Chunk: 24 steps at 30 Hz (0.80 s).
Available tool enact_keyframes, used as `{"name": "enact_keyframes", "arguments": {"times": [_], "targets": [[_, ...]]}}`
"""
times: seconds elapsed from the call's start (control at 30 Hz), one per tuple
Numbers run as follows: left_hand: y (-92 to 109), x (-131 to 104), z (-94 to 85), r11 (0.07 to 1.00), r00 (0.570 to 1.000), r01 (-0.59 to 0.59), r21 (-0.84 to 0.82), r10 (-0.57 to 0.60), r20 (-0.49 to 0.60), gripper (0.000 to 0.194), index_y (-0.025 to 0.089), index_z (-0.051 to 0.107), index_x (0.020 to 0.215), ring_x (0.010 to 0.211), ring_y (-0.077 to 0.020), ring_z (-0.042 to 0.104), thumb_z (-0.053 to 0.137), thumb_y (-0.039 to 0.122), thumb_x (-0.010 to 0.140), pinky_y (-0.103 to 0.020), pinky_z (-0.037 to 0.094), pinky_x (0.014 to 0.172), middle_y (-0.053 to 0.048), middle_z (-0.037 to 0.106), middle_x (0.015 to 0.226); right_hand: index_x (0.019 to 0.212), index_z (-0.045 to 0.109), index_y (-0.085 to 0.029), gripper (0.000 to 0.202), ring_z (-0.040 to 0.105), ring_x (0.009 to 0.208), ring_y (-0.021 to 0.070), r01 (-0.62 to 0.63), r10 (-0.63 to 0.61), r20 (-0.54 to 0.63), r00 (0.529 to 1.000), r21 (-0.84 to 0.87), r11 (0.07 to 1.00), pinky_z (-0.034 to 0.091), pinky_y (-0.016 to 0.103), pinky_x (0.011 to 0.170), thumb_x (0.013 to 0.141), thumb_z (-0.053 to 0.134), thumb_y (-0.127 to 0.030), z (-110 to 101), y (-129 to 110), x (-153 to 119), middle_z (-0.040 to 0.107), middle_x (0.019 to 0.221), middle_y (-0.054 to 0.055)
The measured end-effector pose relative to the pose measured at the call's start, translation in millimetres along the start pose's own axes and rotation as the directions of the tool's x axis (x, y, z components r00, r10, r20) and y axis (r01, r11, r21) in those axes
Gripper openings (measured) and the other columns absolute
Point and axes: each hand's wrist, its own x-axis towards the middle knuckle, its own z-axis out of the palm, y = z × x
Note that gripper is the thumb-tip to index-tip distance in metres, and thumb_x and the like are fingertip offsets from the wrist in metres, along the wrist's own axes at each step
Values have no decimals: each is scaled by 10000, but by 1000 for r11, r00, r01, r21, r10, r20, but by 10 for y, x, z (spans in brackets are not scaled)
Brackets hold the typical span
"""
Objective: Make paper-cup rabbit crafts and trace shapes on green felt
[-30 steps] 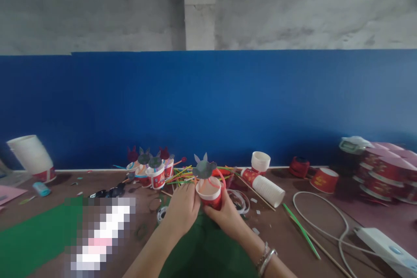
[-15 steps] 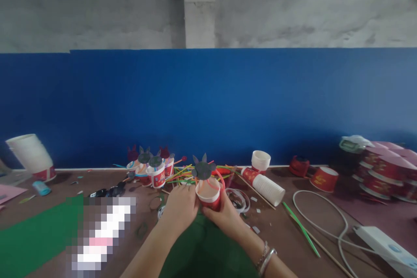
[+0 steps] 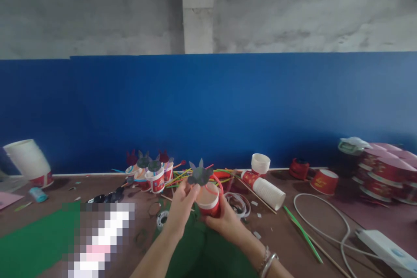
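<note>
A red and white paper cup stands upright in my right hand, whose fingers wrap round its right side. Above the cup's rim rises a dark paper cutout with pointed ears, and a red pipe cleaner curves up at the right. My left hand pinches the cutout's lower left edge between thumb and fingers. Farther left stand several similar cups with animal-head cutouts. Behind the held cup lies a heap of coloured pipe cleaners.
Stacked white cups lie on their side at right, near a roll of clear tape. A power strip and its cable occupy the right. Green paper lies left. Cups with pink tops stand far right.
My left hand has moved from beside the cup up to the dark cutout and pinches it. The cutout has shifted slightly left. My right hand keeps its hold on the cup.
</note>
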Motion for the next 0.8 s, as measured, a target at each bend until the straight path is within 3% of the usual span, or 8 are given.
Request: {"name": "enact_keyframes", "arguments": {"times": [0.1, 0.17, 0.2, 0.3, 0.43, 0.5, 0.63, 0.8], "targets": [[-123, 50, -41, 991, 986, 112, -69, -120, -117, 382, 118, 658, 930, 767, -236, 653, 660, 426, 704, -315, 486, 722, -71, 713, 795, 1381, 336, -243, 897, 484, 1187, 254, -65, 55, 213, 976, 42, 997, 353, 399, 1012, 600, 777, -229, -78, -100, -24, 527, 1295, 80], [-202, 82, -90, 993, 986, 99, -57, -106, -127, 370, 114, 670, 901, 733, -232, 651, 677, 416, 688, -312, 488, 697, -63, 706, 734, 1323, 437, -225, 800, 522, 1143, 269, -114, 66, 351, 934, 117, 987, 373, 413, 985, 618, 773, -399, -160, -185, -8, 568, 1243, 93], [-227, 91, -108, 997, 989, 78, -21, -81, -124, 357, 115, 677, 898, 741, -234, 650, 679, 406, 689, -312, 486, 704, -60, 704, 720, 1277, 493, -216, 720, 531, 1129, 269, -111, 51, 344, 937, 157, 981, 373, 417, 979, 652, 728, -484, -199, -219, 10, 584, 1219, 101], [-243, 84, -110, 995, 999, 18, 96, -14, -44, 314, 135, 690, 921, 807, -242, 646, 662, 371, 716, -313, 478, 751, -61, 712, 752, 1107, 609, -212, 466, 587, 1025, 235, -60, 49, 71, 996, 168, 984, 402, 392, 935, 751, 627, -514, -274, -240, 80, 650, 1088, 90], [-239, 45, -52, 993, 998, 1, 121, -8, 60, 271, 148, 694, 916, 865, -247, 641, 643, 347, 740, -306, 474, 783, -74, 723, 847, 821, 643, -169, 227, 602, 685, 174, -55, 41, -216, 976, -60, 997, 465, 295, 669, 718, 673, -369, -291, -124, 139, 665, 751, 33], [-272, 41, -38, 995, 997, 29, 100, -35, 65, 281, 145, 690, 921, 830, -240, 643, 647, 353, 737, -305, 481, 761, -72, 724, 842, 767, 631, -165, 164, 560, 603, 152, -45, -3, -253, 968, -185, 982, 437, 271, 590, 724, 647, -323, -282, -91, 132, 633, 676, 12], [-393, 54, -48, 992, 992, 125, 3, -125, 11, 318, 132, 694, 890, 695, -215, 642, 696, 371, 680, -295, 486, 674, -49, 714, 732, 769, 634, -176, 106, 563, 651, 162, 22, -118, -280, 953, -323, 946, 438, 275, 625, 732, 610, -273, -240, -124, 86, 644, 716, 16], [-458, 34, -39, 959, 969, 246, -144, -248, -1, 329, 114, 689, 828, 589, -208, 639, 733, 369, 625, -304, 483, 605, -55, 700, 649, 755, 631, -184, 112, 573, 654, 167, 47, -114, -322, 940, -209, 977, 453, 281, 631, 700, 640, -281, -183, -127, 71, 649, 697, 18]]}}
